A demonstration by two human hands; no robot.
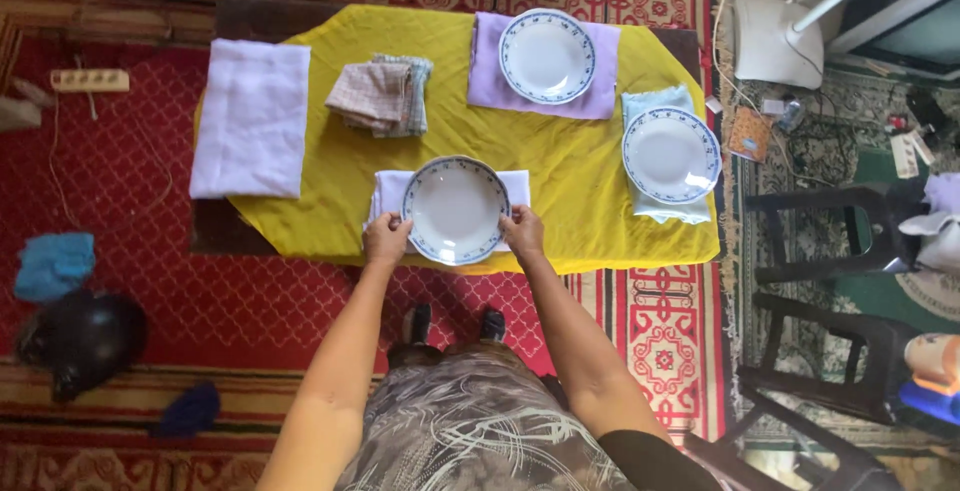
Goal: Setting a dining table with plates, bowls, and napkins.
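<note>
Hands on plate (455, 209) at near table edge: left hand (386, 239) gripping left rim, right hand (522, 232) gripping right rim, plate between, sitting on white napkin (388, 187) close to yellow cloth (560, 166) hem. Bare cloth just beyond. Folded checked cloths (380, 96) mid-left, white sheet (250, 116) overhanging left edge. Second plate (670, 154) near right edge, third plate (546, 55) far, on lilac napkin (603, 91).

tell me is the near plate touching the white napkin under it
Touching: the head view shows the near plate lying flat on the white napkin, with both hands at its rim.
</note>
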